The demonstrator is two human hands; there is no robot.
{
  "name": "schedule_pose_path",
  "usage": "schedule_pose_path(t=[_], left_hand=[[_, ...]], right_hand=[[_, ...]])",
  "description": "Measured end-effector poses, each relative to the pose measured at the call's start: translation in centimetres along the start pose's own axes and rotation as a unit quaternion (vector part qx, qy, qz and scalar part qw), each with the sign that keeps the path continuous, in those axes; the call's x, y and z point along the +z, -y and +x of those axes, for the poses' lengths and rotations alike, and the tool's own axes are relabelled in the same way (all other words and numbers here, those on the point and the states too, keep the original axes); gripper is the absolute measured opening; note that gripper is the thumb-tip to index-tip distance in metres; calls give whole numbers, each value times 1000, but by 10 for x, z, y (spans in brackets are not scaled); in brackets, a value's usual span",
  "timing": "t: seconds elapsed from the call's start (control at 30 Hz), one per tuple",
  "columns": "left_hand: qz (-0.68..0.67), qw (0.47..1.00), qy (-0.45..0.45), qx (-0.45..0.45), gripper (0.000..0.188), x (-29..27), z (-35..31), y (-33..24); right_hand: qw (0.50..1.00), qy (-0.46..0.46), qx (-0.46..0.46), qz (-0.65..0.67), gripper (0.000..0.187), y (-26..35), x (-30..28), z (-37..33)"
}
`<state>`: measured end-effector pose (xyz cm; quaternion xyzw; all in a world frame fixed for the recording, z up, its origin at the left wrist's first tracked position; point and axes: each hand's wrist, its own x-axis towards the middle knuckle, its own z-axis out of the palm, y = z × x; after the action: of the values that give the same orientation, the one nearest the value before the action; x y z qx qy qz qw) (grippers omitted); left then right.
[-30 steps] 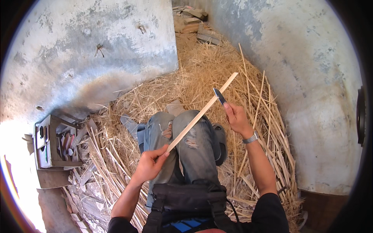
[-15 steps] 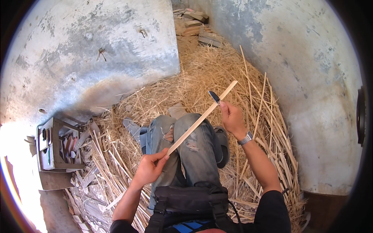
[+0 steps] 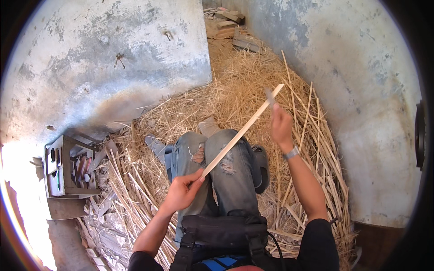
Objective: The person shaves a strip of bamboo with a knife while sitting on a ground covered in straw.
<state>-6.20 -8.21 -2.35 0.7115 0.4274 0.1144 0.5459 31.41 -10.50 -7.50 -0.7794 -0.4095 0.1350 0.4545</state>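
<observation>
A long, flat, pale strip of split wood or bamboo slants up to the right across my jeans-clad knees. My left hand pinches its lower end between thumb and fingers. Near its upper end is a short knife, blurred by motion, its blade lying across the strip. The fingers of my right hand are closed around the knife's handle, which they hide. A metal-banded watch is on my right wrist.
Shavings cover the floor ahead. Long strips lie along the right wall, and more strips lie at left. A small wooden stool holding odds and ends is on the left. Wood blocks lie at the back.
My right hand and the knife have moved up and slightly right, toward the strip's far end. The left hand has shifted slightly right and up with the strip, still holding its lower end.
</observation>
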Motion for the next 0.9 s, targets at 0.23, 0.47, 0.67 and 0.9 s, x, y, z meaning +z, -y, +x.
schedule_pose_path(t=[0.23, 0.47, 0.67, 0.9], left_hand=[[-47, 999, 1, 21, 33, 9, 6, 8], [-99, 994, 10, 51, 33, 24, 20, -2], [-87, 996, 9, 35, 32, 22, 17, 7], [-92, 994, -14, 56, 31, 28, 30, 4]], right_hand=[[985, 25, -167, 47, 43, 21, 25, -56], [974, -68, -215, 3, 38, 6, 19, -23], [977, 26, -210, 18, 34, 16, 11, -47], [971, 110, -208, 29, 40, 39, 38, -91]])
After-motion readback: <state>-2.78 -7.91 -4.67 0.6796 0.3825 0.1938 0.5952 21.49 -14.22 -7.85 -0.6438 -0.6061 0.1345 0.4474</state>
